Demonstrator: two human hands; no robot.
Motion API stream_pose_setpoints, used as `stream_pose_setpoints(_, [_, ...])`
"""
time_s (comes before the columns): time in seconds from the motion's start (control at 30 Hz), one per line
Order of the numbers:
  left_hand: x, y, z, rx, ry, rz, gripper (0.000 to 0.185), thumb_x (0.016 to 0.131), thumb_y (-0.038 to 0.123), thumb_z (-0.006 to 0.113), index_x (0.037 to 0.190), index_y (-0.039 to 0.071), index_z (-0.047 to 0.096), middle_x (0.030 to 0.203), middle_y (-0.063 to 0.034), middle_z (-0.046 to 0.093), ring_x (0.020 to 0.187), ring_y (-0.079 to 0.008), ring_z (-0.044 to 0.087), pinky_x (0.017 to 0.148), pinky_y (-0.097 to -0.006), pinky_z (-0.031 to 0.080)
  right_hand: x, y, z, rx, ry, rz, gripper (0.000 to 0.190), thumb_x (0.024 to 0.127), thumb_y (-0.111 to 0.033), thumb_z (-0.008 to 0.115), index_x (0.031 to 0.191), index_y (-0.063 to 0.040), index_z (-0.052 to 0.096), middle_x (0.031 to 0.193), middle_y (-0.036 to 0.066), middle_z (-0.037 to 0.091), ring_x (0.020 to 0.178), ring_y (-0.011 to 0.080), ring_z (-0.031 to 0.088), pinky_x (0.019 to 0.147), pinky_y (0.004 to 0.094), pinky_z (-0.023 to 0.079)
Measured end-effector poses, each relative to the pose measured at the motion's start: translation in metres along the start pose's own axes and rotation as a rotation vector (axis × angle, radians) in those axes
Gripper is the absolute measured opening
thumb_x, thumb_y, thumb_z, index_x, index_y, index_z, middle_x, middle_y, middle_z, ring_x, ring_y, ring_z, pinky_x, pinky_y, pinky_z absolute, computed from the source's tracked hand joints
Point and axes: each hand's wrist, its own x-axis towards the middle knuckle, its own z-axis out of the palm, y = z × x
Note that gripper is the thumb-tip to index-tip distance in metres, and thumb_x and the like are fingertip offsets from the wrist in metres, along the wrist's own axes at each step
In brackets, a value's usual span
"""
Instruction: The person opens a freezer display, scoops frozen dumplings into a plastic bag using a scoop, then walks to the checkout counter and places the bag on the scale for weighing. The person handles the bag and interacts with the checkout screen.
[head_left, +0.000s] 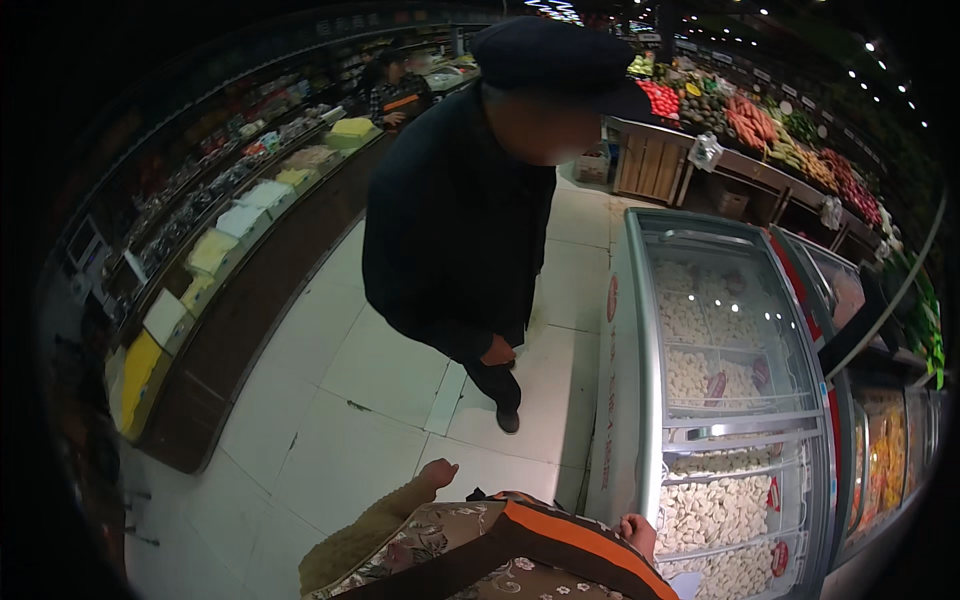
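Note:
My left hand (439, 475) hangs over the tiled floor with its fingers curled in, and no object shows in it. Beside the chest freezer (616, 420), my right hand (637, 531) is also curled and seems to hold nothing; whether it touches the freezer's side I cannot tell. A patterned apron with an orange band (551, 517) covers my front. Behind sliding glass lids, the freezer holds pale dumpling-like pieces (712, 514) in wire compartments. The nearer section looks uncovered, and a pale scoop-like thing (684, 585) lies at its near corner.
A person in a dark coat and cap (457, 217) stands just ahead in the aisle. Bins of loose dry goods (214, 251) line a low counter (199, 382) at left. Vegetable stands (742, 124) are at the far right. Another person (397, 86) is farther back.

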Motion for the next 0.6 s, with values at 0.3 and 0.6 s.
stream_pose_setpoints(0.3, [-0.135, -0.007, 0.097, -0.199, -0.248, -0.360, 0.060, 0.096, 0.055, 0.047, 0.098, 0.001, 0.073, 0.101, -0.0263, 0.070, 0.095, -0.0432, 0.067, 0.085, -0.0555, 0.052, 0.040, 0.161, -0.141, -0.461, 0.403, 0.101, 0.033, 0.101, -0.023, 0.060, 0.081, 0.003, 0.061, 0.069, 0.014, 0.064, 0.058, 0.0241, 0.060, 0.055, 0.0412, 0.048])
stream_pose_setpoints(0.6, [-0.215, -0.004, 0.105, -0.373, -0.031, -0.591, 0.068, 0.090, 0.054, 0.058, 0.104, -0.012, 0.067, 0.105, -0.0337, 0.068, 0.103, -0.0463, 0.067, 0.088, -0.0535, 0.054, 0.020, 0.270, -0.164, -0.156, 0.295, 0.423, 0.041, 0.088, -0.011, 0.068, 0.121, 0.009, 0.055, 0.099, 0.028, 0.069, 0.096, 0.0427, 0.067, 0.086, 0.0462, 0.054])
